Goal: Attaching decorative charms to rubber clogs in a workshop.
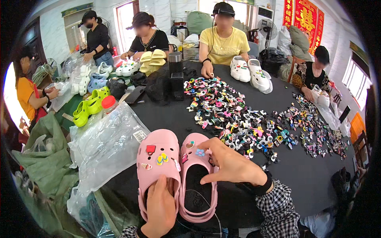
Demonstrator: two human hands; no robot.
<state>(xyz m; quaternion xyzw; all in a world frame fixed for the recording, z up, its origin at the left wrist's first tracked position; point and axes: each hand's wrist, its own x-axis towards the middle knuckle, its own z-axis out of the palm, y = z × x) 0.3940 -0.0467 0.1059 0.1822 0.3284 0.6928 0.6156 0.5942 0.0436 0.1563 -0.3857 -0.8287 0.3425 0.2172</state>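
Head camera looks down, close over the table (166,115).

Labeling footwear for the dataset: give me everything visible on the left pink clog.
The left pink clog is a soft-looking foam or rubber shoe with a rounded, perforated toe pointing away from the person. Several small charms are pressed into its top: a red one, a yellow-and-blue pair, and a pale one near the edge. It lies flat on the black table, side by side with the right pink clog. The left hand reaches into its foot opening, covering the heel. A clear plastic bag lies beside it.
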